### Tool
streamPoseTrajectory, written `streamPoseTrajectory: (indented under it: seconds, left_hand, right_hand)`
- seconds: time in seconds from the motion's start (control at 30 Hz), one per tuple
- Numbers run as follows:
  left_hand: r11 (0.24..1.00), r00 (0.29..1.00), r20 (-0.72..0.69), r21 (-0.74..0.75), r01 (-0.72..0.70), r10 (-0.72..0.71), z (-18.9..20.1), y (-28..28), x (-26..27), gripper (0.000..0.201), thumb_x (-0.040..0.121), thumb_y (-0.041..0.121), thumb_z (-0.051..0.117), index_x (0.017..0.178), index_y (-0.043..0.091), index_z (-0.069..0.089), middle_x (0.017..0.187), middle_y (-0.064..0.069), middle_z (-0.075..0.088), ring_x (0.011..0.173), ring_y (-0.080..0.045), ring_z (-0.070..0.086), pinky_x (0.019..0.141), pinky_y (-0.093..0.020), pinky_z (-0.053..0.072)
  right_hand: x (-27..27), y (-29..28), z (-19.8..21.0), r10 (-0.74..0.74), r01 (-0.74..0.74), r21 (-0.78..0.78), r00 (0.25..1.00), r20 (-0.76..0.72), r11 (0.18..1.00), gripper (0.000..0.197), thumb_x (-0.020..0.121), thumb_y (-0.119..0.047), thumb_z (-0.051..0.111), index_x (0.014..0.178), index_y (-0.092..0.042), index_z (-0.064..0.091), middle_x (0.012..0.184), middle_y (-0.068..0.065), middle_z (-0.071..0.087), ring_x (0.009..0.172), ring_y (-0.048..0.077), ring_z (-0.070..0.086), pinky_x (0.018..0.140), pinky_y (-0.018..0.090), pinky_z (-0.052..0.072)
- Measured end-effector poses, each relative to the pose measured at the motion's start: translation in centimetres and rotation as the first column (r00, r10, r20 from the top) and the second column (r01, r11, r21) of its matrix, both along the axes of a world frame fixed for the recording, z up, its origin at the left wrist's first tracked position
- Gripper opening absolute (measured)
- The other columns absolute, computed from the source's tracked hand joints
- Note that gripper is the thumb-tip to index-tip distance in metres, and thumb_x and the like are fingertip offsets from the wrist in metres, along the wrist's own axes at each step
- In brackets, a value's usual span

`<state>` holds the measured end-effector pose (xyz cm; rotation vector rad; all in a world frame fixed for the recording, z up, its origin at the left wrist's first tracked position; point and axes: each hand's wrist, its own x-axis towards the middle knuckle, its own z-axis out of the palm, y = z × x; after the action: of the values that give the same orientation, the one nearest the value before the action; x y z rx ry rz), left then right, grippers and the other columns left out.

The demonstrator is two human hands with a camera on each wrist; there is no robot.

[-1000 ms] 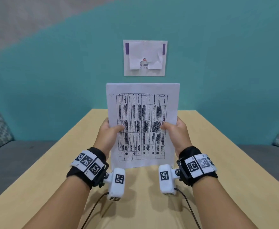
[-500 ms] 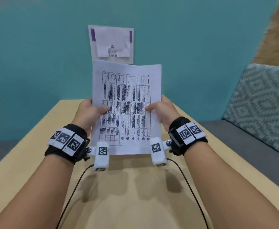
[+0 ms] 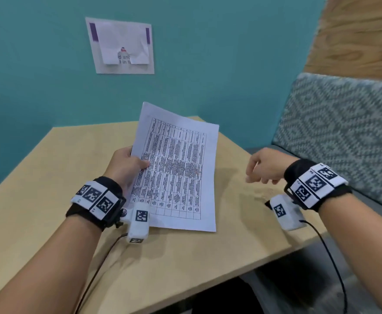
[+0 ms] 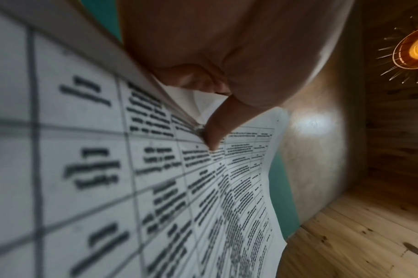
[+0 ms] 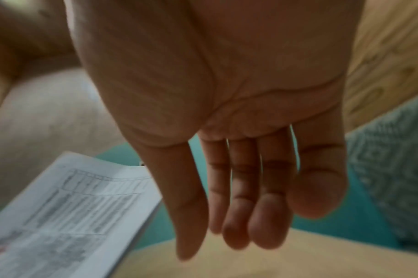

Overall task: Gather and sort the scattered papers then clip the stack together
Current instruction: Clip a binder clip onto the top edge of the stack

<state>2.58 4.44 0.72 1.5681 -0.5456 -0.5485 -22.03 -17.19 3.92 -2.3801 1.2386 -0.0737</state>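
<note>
A stack of white papers (image 3: 176, 168) printed with a dense table is held tilted above the wooden table (image 3: 49, 159). My left hand (image 3: 126, 165) grips its left edge, thumb on the printed face; the left wrist view shows the thumb (image 4: 217, 129) pressing the sheets (image 4: 155, 188) against the fingers behind. My right hand (image 3: 262, 166) hovers to the right of the stack, apart from it, holding nothing. In the right wrist view its fingers (image 5: 238, 197) hang straight and relaxed, with the papers (image 5: 67, 212) at lower left. No clip is in sight.
A patterned grey-green seat back (image 3: 344, 132) stands at the right, beyond the table's edge. A paper notice (image 3: 121, 46) is taped to the teal wall (image 3: 230, 53). Cables run from both wrist cameras across the tabletop.
My right hand has let go of the papers and moved right. The stack now leans back in my left hand alone. The head view has swung to the right.
</note>
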Motion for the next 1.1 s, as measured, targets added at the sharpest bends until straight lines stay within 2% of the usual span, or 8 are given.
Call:
streamPoseTrajectory:
  seconds: [0.17, 0.27, 0.37, 0.5, 0.7, 0.83, 0.97, 1.1]
  left_hand:
    - [0.999, 1.000, 0.013, 0.034, 0.003, -0.004, -1.2, 0.1, 0.0, 0.033, 0.099, -0.010, 0.055, 0.117, 0.014, 0.070, 0.111, -0.018, 0.075, 0.090, -0.034, 0.070, 0.073, -0.042, 0.061]
    - [0.999, 1.000, 0.028, 0.049, -0.001, 0.000, -1.5, 0.1, -0.1, 0.034, 0.097, -0.011, 0.056, 0.115, 0.014, 0.071, 0.111, -0.018, 0.075, 0.097, -0.039, 0.071, 0.083, -0.050, 0.062]
    - [0.999, 1.000, 0.025, 0.041, 0.001, -0.002, -1.8, -0.1, 0.0, 0.034, 0.097, -0.012, 0.056, 0.111, 0.016, 0.071, 0.112, -0.018, 0.075, 0.100, -0.039, 0.072, 0.084, -0.050, 0.062]
    - [1.000, 1.000, 0.020, 0.029, 0.001, -0.002, -2.1, -0.1, 0.3, 0.034, 0.098, -0.011, 0.057, 0.119, 0.013, 0.070, 0.109, -0.015, 0.075, 0.089, -0.031, 0.072, 0.078, -0.044, 0.062]
    - [1.000, 0.999, 0.052, 0.022, -0.009, 0.007, -2.9, -0.2, 0.8, 0.037, 0.096, -0.011, 0.060, 0.122, 0.013, 0.070, 0.111, -0.016, 0.075, 0.090, -0.031, 0.071, 0.087, -0.049, 0.062]
    - [1.000, 0.997, 0.073, 0.010, -0.009, 0.009, -3.4, -0.3, 1.2, 0.038, 0.096, -0.010, 0.061, 0.119, 0.019, 0.071, 0.111, -0.016, 0.075, 0.090, -0.032, 0.069, 0.092, -0.058, 0.060]
    - [1.000, 0.992, 0.123, -0.024, -0.001, 0.004, -3.8, -0.3, 1.5, 0.041, 0.093, -0.008, 0.064, 0.106, 0.029, 0.074, 0.115, -0.026, 0.072, 0.087, -0.033, 0.065, 0.091, -0.066, 0.055]
    - [0.996, 0.986, 0.167, -0.087, 0.014, 0.000, -4.1, -0.4, 1.7, 0.044, 0.090, -0.006, 0.066, 0.099, 0.036, 0.079, 0.116, -0.031, 0.068, 0.084, -0.031, 0.063, 0.078, -0.050, 0.054]
  right_hand:
    - [-3.2, -0.9, -0.7, -0.038, 0.033, -0.025, 0.969, -0.243, 0.999, 0.033, 0.079, -0.029, 0.083, 0.102, -0.012, 0.068, 0.078, 0.003, 0.064, 0.073, 0.019, 0.060, 0.071, 0.035, 0.056]
    - [-3.5, -1.3, -1.6, -0.033, 0.034, 0.001, 0.961, -0.274, 0.999, 0.020, 0.082, -0.018, 0.079, 0.096, -0.006, 0.072, 0.076, 0.010, 0.074, 0.070, 0.023, 0.069, 0.077, 0.041, 0.061]
    - [-2.9, -1.8, -1.9, -0.028, 0.035, 0.040, 0.987, -0.159, 0.999, 0.011, 0.082, -0.008, 0.077, 0.087, 0.001, 0.074, 0.078, 0.018, 0.075, 0.069, 0.030, 0.071, 0.070, 0.047, 0.064]
    - [-0.8, -1.8, -1.1, -0.015, 0.007, 0.062, 0.993, 0.115, 0.998, 0.013, 0.084, -0.016, 0.078, 0.078, -0.008, 0.071, 0.086, 0.011, 0.068, 0.080, 0.026, 0.066, 0.060, 0.036, 0.063]
    - [2.9, -0.7, 1.9, 0.002, -0.067, 0.101, 0.841, 0.541, 0.993, 0.010, 0.081, -0.004, 0.078, 0.082, -0.002, 0.068, 0.096, 0.022, 0.075, 0.082, 0.033, 0.075, 0.082, 0.043, 0.063]
    - [5.0, 0.8, 4.0, 0.115, -0.142, -0.010, 0.753, 0.647, 0.990, 0.032, 0.069, -0.003, 0.089, 0.093, -0.009, 0.068, 0.096, 0.014, 0.076, 0.085, 0.023, 0.069, 0.087, 0.040, 0.055]
    - [6.9, 1.9, 4.6, 0.192, -0.159, -0.114, 0.667, 0.720, 0.981, 0.048, 0.064, 0.001, 0.090, 0.087, -0.024, 0.055, 0.093, 0.012, 0.074, 0.085, 0.030, 0.073, 0.085, 0.048, 0.059]
    - [8.1, 2.6, 4.5, 0.350, -0.141, -0.347, 0.656, 0.669, 0.927, 0.056, 0.070, 0.000, 0.085, 0.079, -0.027, 0.038, 0.091, 0.009, 0.070, 0.087, 0.027, 0.069, 0.078, 0.036, 0.055]
